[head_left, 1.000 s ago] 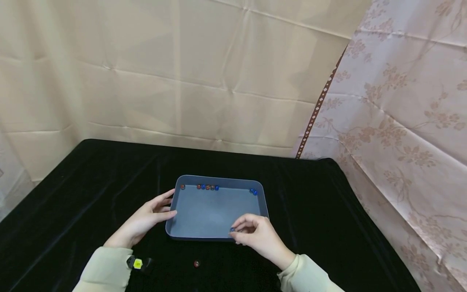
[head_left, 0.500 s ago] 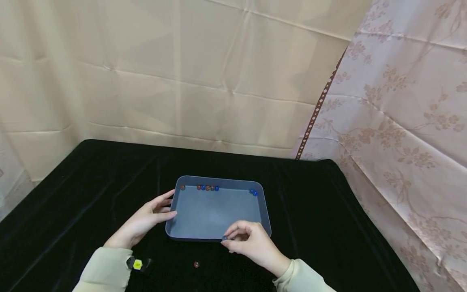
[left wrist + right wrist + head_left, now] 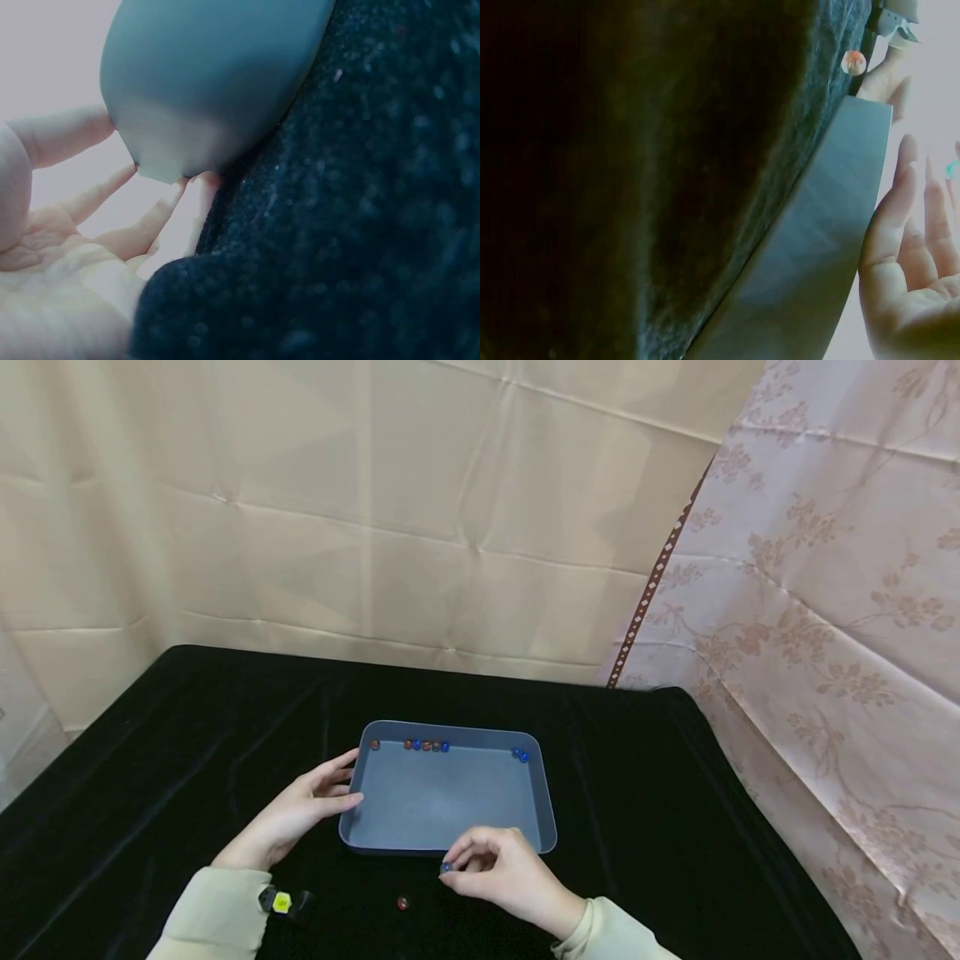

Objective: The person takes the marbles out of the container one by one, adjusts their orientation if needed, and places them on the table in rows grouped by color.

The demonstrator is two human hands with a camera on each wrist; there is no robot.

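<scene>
The right hand [image 3: 510, 877], pinching a blue marble [image 3: 447, 867] just outside the tray [image 3: 442, 802], hides some near rim; the left hand [image 3: 296, 814], fingers straight, touches its left side. One brown marble [image 3: 403, 903] lies nearer; eight marbles [image 3: 426, 746], four blue, four brown, line the far wall. Black cloth [image 3: 225, 760] lies beneath, curtains [image 3: 412, 527] behind.

Here's the left sleeve [image 3: 198, 922], pale creamy green, plain cloth, finishing in a broad cuff [image 3: 243, 893], and right at its edge a black wristband [image 3: 302, 907] with a bright yellow patch [image 3: 282, 902], its faint marking too small to read! Across to the right sleeve [image 3: 613, 933], same pale shade, creased towards the wrist
</scene>
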